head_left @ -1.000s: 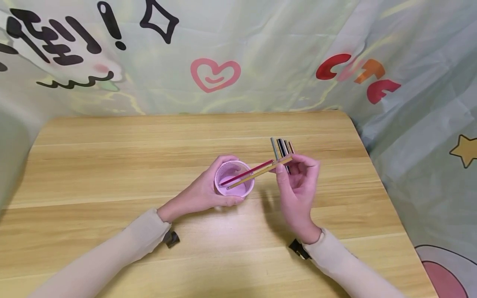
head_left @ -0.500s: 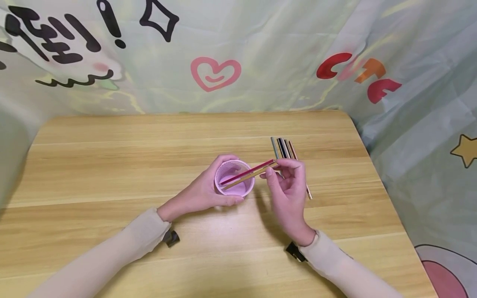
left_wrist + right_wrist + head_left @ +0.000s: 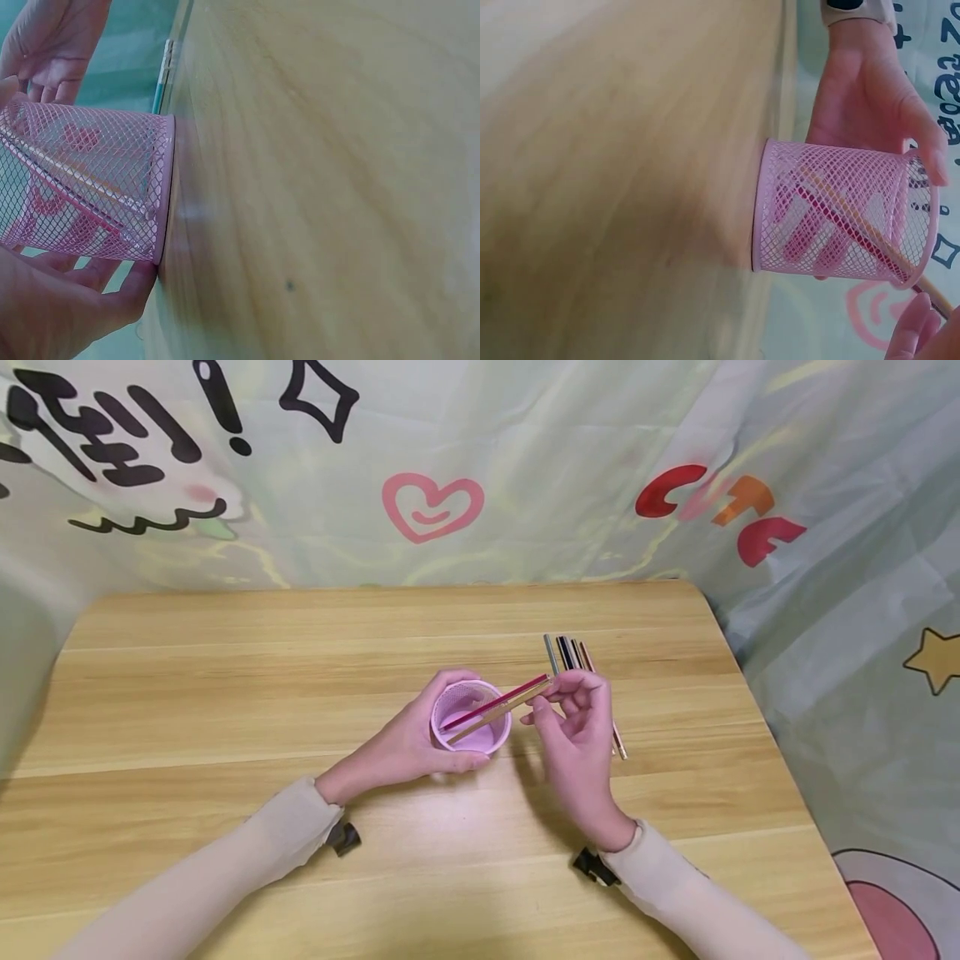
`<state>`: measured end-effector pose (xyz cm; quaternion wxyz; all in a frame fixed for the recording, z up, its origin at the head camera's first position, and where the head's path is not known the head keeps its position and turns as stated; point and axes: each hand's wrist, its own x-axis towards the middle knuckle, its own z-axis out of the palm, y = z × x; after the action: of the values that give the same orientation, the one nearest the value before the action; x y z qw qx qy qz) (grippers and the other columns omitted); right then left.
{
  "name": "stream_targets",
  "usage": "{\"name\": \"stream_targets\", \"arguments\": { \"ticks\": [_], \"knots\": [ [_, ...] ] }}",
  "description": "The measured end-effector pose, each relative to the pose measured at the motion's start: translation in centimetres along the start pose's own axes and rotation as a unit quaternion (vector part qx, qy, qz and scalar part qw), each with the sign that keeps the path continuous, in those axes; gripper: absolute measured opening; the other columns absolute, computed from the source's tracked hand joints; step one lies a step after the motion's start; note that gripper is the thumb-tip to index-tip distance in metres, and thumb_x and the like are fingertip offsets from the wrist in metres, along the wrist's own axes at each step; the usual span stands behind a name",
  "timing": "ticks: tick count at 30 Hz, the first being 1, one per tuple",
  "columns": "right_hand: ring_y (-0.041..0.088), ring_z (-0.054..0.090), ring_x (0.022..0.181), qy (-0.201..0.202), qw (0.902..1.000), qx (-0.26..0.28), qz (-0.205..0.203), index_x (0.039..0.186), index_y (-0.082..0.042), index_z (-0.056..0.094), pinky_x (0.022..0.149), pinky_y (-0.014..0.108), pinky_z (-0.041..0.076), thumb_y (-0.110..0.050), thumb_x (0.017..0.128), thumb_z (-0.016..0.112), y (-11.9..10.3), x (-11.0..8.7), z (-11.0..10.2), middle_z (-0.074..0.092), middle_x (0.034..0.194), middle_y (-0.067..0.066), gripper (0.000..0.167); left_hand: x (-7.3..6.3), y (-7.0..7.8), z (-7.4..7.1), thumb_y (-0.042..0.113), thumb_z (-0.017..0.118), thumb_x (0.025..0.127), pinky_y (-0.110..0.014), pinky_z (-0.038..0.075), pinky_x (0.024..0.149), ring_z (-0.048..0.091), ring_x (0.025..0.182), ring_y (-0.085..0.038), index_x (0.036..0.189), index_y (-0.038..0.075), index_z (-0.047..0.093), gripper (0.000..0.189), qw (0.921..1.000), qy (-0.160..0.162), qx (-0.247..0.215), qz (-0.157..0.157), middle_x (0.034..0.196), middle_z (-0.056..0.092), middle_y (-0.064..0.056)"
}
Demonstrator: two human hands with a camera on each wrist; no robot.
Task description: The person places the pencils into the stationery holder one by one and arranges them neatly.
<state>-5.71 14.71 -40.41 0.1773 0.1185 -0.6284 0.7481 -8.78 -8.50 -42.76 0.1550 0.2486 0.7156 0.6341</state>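
A pink mesh pen holder (image 3: 471,753) stands on the table, its base touching the wood in both wrist views. My left hand (image 3: 408,743) grips it around the side, fingers behind and thumb in front. Inside, a red pencil (image 3: 491,704) leans on the rim toward the right. Beside it a yellow pencil (image 3: 517,702) slants the same way, its lower end in the holder. The thumb and index finger of my right hand (image 3: 577,735) are at its upper end and appear to pinch it. In the right wrist view the mesh (image 3: 832,255) partly veils both pencils.
Several more pencils (image 3: 567,653) lie side by side on the wooden table (image 3: 262,693), partly hidden behind my right hand. A printed curtain (image 3: 555,468) hangs along the back and right edges of the table.
My right hand has moved left, sliding the yellow pencil further into the pen holder, alongside the red one. My left hand and the holder have stayed in place.
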Motion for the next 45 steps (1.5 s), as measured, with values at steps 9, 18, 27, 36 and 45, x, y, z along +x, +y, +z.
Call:
{"name": "stream_targets", "arguments": {
  "ticks": [9, 18, 27, 36, 45],
  "knots": [
    [0.024, 0.067, 0.097, 0.004, 0.9995, 0.004, 0.031, 0.131, 0.003, 0.049, 0.079, 0.031, 0.062, 0.016, 0.101, 0.059, -0.3, 0.3, -1.4, 0.060, 0.111, 0.019, 0.034, 0.0, -0.1, 0.0, 0.010, 0.097, 0.083, -0.052, 0.052, 0.108, 0.059, 0.132, -0.022, 0.161, 0.017, 0.041, 0.096, 1.0000, -0.002, -0.003, 0.004, 0.147, 0.061, 0.000],
    [0.023, 0.067, 0.095, 0.004, 0.9989, 0.005, 0.047, 0.133, 0.001, 0.050, 0.078, 0.029, 0.061, 0.021, 0.098, 0.052, -0.4, 1.6, -4.0, 0.062, 0.110, 0.017, 0.040, 0.0, -0.1, 0.0, 0.015, 0.098, 0.084, -0.053, 0.052, 0.107, 0.059, 0.132, -0.024, 0.160, 0.022, 0.042, 0.094, 0.9999, -0.005, -0.008, 0.005, 0.146, 0.061, 0.002],
    [0.024, 0.067, 0.092, -0.010, 0.9945, -0.048, 0.093, 0.143, -0.002, 0.052, 0.078, 0.029, 0.062, 0.019, 0.100, 0.051, -0.4, 4.3, -7.6, 0.062, 0.109, 0.023, 0.048, 0.0, 0.0, -0.1, 0.017, 0.098, 0.084, -0.050, 0.053, 0.106, 0.059, 0.131, -0.022, 0.161, 0.018, 0.041, 0.096, 1.0000, -0.005, -0.003, -0.003, 0.146, 0.061, 0.002],
    [0.020, 0.067, 0.089, -0.024, 0.9840, -0.109, 0.139, 0.143, -0.007, 0.052, 0.082, 0.027, 0.061, 0.011, 0.105, 0.054, 0.7, 6.3, -10.7, 0.059, 0.111, 0.018, 0.042, 0.0, 0.1, 0.0, 0.012, 0.098, 0.082, -0.050, 0.053, 0.106, 0.059, 0.131, -0.021, 0.159, 0.022, 0.043, 0.095, 1.0000, -0.001, 0.003, -0.005, 0.145, 0.060, 0.003],
    [0.017, 0.062, 0.094, -0.064, 0.9507, -0.226, 0.202, 0.156, 0.001, 0.039, 0.081, 0.022, 0.060, 0.002, 0.103, 0.063, 1.8, 7.5, -12.3, 0.058, 0.121, 0.015, 0.058, 0.0, 0.3, 0.0, 0.015, 0.099, 0.082, -0.050, 0.053, 0.106, 0.059, 0.131, -0.020, 0.159, 0.026, 0.043, 0.095, 0.9999, 0.001, 0.013, -0.009, 0.145, 0.061, 0.005]
  ]
}}
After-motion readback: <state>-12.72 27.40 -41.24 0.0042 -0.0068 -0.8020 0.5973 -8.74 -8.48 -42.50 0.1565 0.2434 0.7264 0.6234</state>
